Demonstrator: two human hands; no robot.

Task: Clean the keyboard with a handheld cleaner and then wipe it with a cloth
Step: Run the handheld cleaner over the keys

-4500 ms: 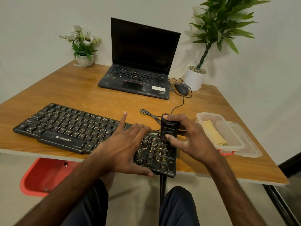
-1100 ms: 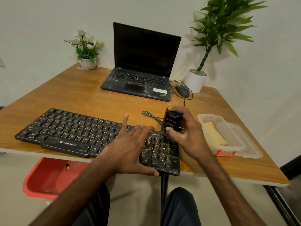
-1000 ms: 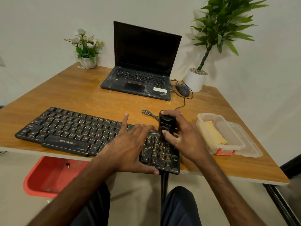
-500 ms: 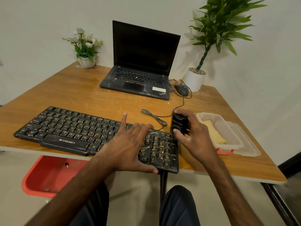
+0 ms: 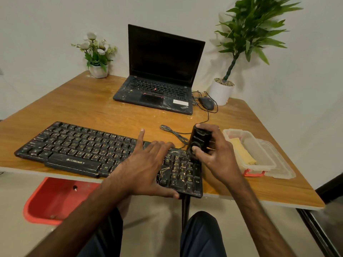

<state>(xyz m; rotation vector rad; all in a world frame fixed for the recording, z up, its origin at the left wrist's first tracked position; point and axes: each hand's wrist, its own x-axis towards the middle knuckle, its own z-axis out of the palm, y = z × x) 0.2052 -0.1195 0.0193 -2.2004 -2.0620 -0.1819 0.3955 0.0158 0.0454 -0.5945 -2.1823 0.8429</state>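
Holds the handheld cleaner [image 5: 199, 140] slightly left of before, on the keyboard's [image 5: 78, 145] far right corner. Right hand [image 5: 219, 156] fingers [image 5: 213, 129] curled round it; left hand [image 5: 148, 167] flat, pressing keys.

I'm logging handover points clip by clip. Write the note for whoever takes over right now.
Left hand: flat on the keyboard's right half, fingers straight, steadying it.
Right hand: grips the cleaner, upright at the keyboard's far right corner.
Cloth: in the open box right of the keyboard, untouched.
Done: cleaning under way; how much is covered cannot be told.
Left: finish the cleaner pass, then wipe with the cloth.
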